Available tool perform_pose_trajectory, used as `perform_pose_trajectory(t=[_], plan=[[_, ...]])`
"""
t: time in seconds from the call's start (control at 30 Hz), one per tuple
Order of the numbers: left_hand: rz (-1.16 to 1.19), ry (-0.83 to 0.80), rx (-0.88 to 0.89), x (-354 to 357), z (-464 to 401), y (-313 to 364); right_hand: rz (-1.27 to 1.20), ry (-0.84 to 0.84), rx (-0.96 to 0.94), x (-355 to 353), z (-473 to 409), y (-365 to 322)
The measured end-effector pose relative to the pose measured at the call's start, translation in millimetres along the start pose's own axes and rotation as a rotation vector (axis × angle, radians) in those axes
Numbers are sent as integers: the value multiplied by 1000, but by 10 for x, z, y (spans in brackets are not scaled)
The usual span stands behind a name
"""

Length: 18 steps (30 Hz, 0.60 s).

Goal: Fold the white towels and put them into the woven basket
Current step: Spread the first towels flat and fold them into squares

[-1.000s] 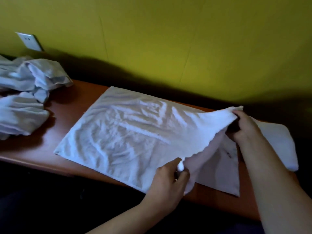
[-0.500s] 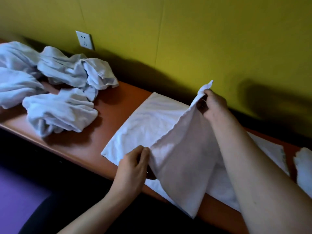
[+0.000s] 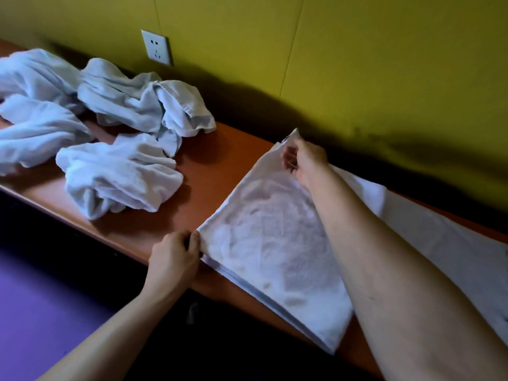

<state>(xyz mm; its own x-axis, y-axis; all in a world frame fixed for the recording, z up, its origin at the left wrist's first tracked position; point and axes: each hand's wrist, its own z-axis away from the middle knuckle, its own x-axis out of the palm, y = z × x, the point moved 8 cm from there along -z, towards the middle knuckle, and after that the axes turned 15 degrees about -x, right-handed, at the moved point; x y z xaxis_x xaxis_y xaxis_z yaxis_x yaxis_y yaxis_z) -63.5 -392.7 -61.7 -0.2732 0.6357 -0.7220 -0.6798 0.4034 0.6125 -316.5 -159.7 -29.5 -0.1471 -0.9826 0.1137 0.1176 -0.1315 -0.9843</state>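
Folding was the step in hand: the flat white terry towel (image 3: 275, 251) lay on the reddish-brown wooden counter (image 3: 217, 171), doubled over once, layered edges showing along its near side. Both hands were on its left-side corners. Left hand (image 3: 173, 257) pinched the near-left corner, thumb and fingers curled round the cloth at the counter's front edge. Right hand (image 3: 305, 160) pinched the far-left corner, slightly raised off the towel, fingers curled on the fabric, forearm crossing over the towel.

Landmark = that towel. Heap of crumpled white towels (image 3: 110, 133) sat left of it on the counter, well apart, unfolded. More flat white cloth (image 3: 439, 243) lay to its right, partly under it as far as I could tell. White wall socket (image 3: 156, 47) sat on the yellow wall beyond the heap. Woven basket was not in view; no telling where it stood.

Judgement: first fold looked about done, corners being squared up. Task was early, with several towels left in the heap. Next move probably called for letting the corners settle, flattening the top layer, then a second fold across. Both corners needed to travel together or the layers would skew; terry is limp and the top layer would slide easily.
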Motion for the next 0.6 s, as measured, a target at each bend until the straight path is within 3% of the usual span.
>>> perform_pose_trajectory(t=[0.13, 0.3, 0.43, 0.6], plan=[[-97, 60, 2, 20, -56, -88, 176, 46, -54, -539, 518, 100], [-75, 36, 52, 93, 1, -29, 645, 178, -198, -1573, 1642, 145], [-146, -47, 26, 186, 17, -10, 935, 261, -81, -2082, 2525, 297], [-182, -94, 19, 179, 154, -5, 1112, 99, 53, -2102, 2959, 727]])
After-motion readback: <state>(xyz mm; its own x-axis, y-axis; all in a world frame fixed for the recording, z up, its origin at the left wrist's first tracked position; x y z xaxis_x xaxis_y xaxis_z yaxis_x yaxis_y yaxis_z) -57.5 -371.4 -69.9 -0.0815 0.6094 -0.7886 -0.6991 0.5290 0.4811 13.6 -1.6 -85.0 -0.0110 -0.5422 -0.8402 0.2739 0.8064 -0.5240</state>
